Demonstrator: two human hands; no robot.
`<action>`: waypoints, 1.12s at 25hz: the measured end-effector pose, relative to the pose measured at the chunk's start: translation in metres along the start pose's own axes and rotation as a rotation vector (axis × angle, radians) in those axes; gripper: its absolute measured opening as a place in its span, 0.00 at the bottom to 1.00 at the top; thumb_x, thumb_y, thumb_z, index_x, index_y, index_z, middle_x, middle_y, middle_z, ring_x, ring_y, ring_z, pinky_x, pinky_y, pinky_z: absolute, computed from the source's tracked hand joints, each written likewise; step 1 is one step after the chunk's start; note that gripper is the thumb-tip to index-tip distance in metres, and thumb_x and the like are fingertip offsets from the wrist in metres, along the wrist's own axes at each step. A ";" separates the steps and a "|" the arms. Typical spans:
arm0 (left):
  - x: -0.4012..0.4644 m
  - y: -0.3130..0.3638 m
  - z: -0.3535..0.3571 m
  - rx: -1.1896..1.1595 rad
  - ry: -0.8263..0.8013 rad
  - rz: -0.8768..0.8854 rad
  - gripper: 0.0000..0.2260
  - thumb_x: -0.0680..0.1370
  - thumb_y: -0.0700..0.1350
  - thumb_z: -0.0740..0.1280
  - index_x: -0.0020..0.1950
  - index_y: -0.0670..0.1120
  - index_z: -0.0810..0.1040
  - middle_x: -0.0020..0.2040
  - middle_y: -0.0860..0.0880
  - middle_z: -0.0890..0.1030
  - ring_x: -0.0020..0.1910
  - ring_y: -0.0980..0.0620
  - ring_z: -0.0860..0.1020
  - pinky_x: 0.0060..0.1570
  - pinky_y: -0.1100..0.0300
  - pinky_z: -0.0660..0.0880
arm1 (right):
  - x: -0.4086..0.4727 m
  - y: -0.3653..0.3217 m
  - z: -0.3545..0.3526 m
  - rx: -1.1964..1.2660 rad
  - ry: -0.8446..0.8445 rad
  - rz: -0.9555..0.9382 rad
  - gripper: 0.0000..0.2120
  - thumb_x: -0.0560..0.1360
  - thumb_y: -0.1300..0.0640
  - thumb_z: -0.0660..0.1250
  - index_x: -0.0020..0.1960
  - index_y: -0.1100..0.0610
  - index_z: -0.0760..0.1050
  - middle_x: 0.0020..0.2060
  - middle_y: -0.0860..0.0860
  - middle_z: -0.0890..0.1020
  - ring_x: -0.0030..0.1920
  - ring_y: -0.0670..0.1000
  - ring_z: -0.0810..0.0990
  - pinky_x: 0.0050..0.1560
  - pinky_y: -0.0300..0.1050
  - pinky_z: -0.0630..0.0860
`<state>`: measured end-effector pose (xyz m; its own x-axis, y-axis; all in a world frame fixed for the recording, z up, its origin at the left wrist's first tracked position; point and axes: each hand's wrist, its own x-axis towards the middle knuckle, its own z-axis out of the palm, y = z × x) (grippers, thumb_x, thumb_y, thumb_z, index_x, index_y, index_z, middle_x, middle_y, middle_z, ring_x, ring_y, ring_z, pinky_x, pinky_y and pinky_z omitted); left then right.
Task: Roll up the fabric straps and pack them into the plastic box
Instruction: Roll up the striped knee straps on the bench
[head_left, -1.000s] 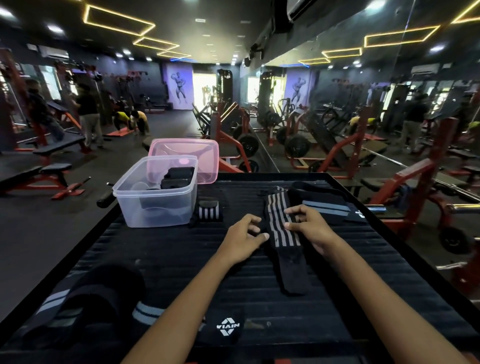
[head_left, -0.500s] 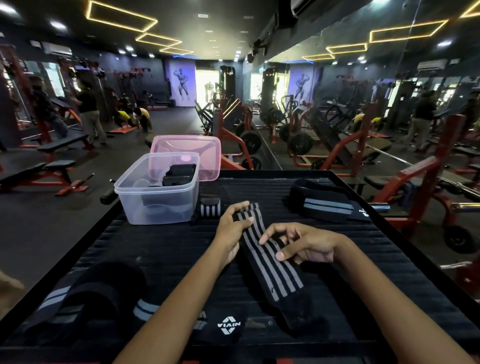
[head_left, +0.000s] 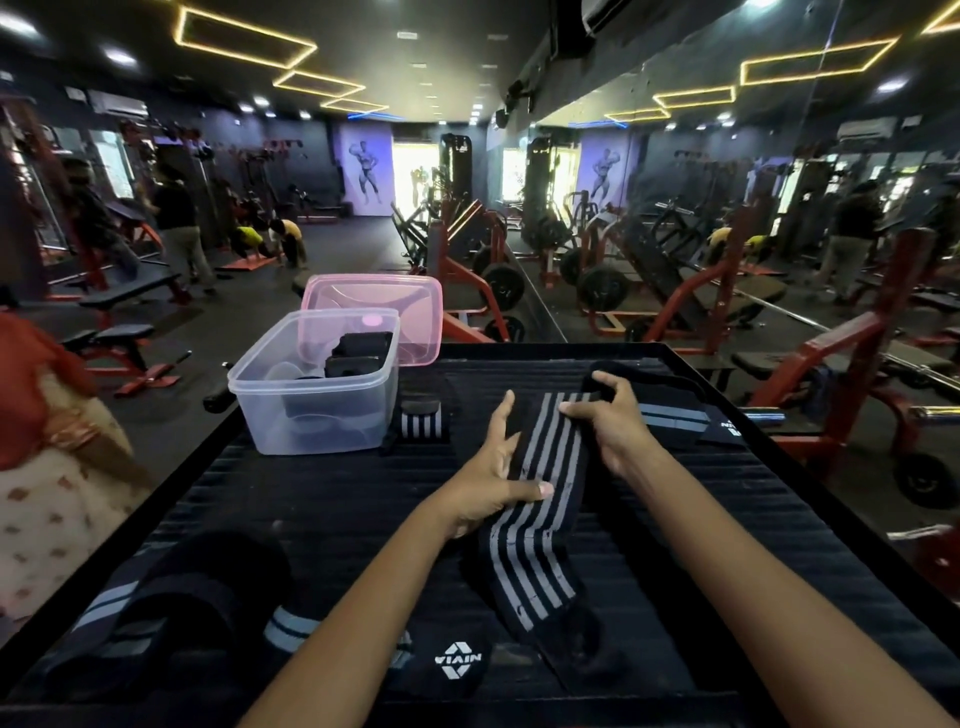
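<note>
Black-grey striped strap (head_left: 540, 519): flat, running 6–12 o'clock
Left hand (head_left: 493, 478): open, now pressing strap
Right hand (head_left: 608, 421): now gripping far end

- Gym floor: red-framed weight machines (head_left: 467, 270) standing beyond the ribbed black table (head_left: 311, 509).
- Benches (head_left: 119, 332) sitting left of the table; wall mirror (head_left: 727, 208) reflecting machines on its right.
- Bodybuilder poster (head_left: 368, 171) hanging far behind it.
</note>
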<state>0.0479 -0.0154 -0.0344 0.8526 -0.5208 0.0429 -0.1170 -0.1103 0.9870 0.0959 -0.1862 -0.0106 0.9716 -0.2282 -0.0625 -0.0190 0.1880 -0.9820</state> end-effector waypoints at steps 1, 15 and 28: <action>0.000 0.000 -0.002 0.010 0.000 -0.032 0.47 0.75 0.29 0.66 0.77 0.54 0.36 0.66 0.56 0.65 0.56 0.69 0.67 0.45 0.80 0.71 | 0.005 -0.004 0.001 0.010 0.061 -0.006 0.31 0.70 0.71 0.71 0.68 0.54 0.64 0.51 0.55 0.78 0.44 0.51 0.79 0.52 0.54 0.78; 0.058 0.026 -0.028 0.399 0.558 -0.078 0.09 0.75 0.31 0.63 0.44 0.43 0.78 0.43 0.47 0.80 0.40 0.50 0.80 0.33 0.64 0.76 | -0.026 -0.057 -0.018 0.269 -0.264 -0.244 0.05 0.76 0.64 0.65 0.46 0.59 0.79 0.37 0.51 0.85 0.37 0.48 0.84 0.39 0.41 0.79; 0.074 -0.001 -0.038 0.490 0.182 -0.087 0.27 0.70 0.21 0.48 0.61 0.37 0.76 0.61 0.47 0.73 0.66 0.53 0.68 0.64 0.66 0.64 | -0.036 -0.002 -0.048 -0.461 -0.860 0.134 0.10 0.74 0.71 0.67 0.44 0.56 0.76 0.37 0.50 0.78 0.34 0.41 0.77 0.30 0.33 0.70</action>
<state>0.1309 -0.0216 -0.0261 0.9392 -0.3417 0.0328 -0.2288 -0.5520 0.8018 0.0496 -0.2247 -0.0147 0.7915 0.5751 -0.2066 -0.0540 -0.2710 -0.9611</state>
